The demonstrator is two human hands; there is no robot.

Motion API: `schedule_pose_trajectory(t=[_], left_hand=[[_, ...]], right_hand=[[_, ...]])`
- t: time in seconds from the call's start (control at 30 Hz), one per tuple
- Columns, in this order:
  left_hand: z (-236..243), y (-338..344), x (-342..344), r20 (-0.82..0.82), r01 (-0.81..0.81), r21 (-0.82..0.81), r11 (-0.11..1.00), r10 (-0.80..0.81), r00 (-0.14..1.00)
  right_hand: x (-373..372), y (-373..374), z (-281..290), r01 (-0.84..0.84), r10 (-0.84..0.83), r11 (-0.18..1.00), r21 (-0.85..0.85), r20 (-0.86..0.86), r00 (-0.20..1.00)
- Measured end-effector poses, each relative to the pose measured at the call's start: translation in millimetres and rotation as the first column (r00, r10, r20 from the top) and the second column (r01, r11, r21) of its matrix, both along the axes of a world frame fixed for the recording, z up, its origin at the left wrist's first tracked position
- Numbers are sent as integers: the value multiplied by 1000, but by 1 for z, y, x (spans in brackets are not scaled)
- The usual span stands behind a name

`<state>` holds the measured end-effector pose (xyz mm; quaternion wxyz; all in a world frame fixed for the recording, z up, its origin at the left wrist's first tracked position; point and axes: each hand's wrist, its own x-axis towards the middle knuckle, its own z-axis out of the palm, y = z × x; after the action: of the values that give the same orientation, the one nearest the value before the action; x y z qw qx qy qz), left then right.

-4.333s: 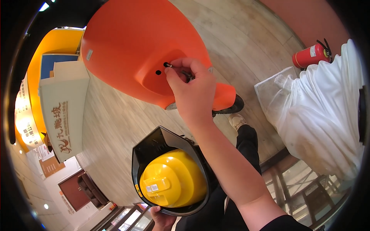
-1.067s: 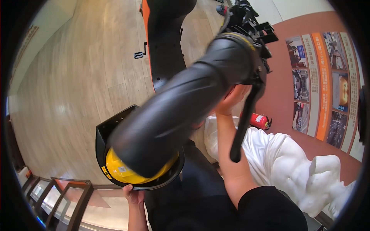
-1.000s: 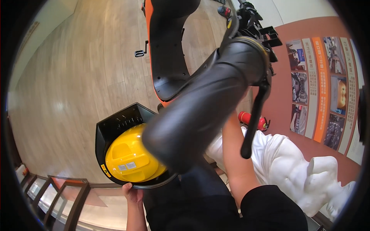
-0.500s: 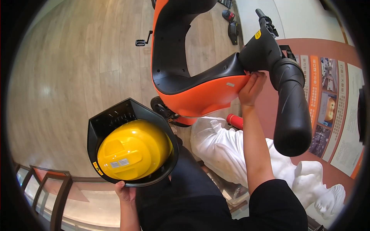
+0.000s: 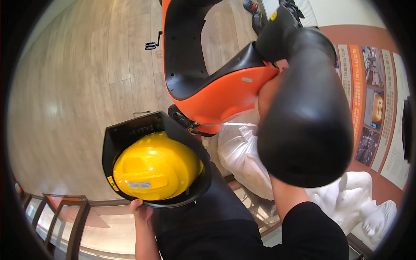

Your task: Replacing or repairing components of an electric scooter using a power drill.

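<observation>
An orange and black two-wheeler (image 5: 216, 102) with a pedal leans into the upper middle of the view. Its black handlebar grip (image 5: 307, 130) looms large at right. Behind that grip most of my right hand (image 5: 265, 97) is hidden; the visible part is against the orange front end, and I cannot tell how its fingers lie. At lower left, a yellow hard hat (image 5: 154, 167) sits in a black bucket-shaped basket (image 5: 113, 138). My left hand (image 5: 141, 210) holds the basket's lower rim, thumb on the edge. Whether the basket is fixed to anything cannot be seen.
White statue (image 5: 346, 201) lies at lower right, beside my right arm. A brown display board (image 5: 346, 39) with photos stands at right. Dark-framed glass panels (image 5: 69, 216) are at lower left. Small dark objects (image 5: 255, 17) rest on the wood floor (image 5: 78, 86) near the wall.
The handlebar grip has come closer and now covers my right hand and much of its forearm. The basket with the hard hat sits slightly further right in view, still in my left hand.
</observation>
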<state>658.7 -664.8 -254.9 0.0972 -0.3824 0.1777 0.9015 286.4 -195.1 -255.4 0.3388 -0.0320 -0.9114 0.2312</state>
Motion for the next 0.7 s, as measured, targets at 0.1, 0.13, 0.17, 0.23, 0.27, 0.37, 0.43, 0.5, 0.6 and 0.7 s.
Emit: schedule_pose_trajectory(t=[0.1, 0.13, 0.17, 0.23, 0.27, 0.37, 0.43, 0.5, 0.6, 0.7], left_hand=[[-17, 14, 16, 42, 96, -89, 991, -92, 995], [-21, 22, 18, 59, 143, -84, 986, -139, 989], [-22, 31, 18, 59, 150, -94, 984, -145, 988], [-22, 58, 16, 12, 210, -151, 966, -211, 977], [-24, 71, 14, 6, 216, -156, 964, -217, 976], [-30, 104, 7, 33, 340, -158, 927, -339, 940], [-36, 120, -1, 23, 418, -123, 900, -418, 908], [-51, 133, -12, 18, 495, -98, 863, -496, 868], [-63, 152, -48, -6, 612, -116, 782, -617, 787], [-55, 176, -90, -57, 681, -226, 697, -707, 705]], right_hand=[[-2, -69, 16, 73, -99, 935, -346, -59, 993], [-2, -66, 14, 92, -103, 966, -243, -32, 994], [-7, -65, 18, -7, -16, 986, -168, -139, 990], [-6, -72, 21, 7, -37, 960, -279, -101, 994], [-9, -67, 23, 29, -52, 938, -346, -56, 997], [-14, -59, 16, -91, 55, 957, -275, -136, 989], [-12, -62, 15, -92, 54, 950, -297, -131, 990], [-12, -64, 18, -150, 103, 926, -347, -151, 983], [-14, -62, 14, -161, 113, 916, -367, -148, 982], [-14, -62, 11, -174, 124, 919, -355, -159, 979]])
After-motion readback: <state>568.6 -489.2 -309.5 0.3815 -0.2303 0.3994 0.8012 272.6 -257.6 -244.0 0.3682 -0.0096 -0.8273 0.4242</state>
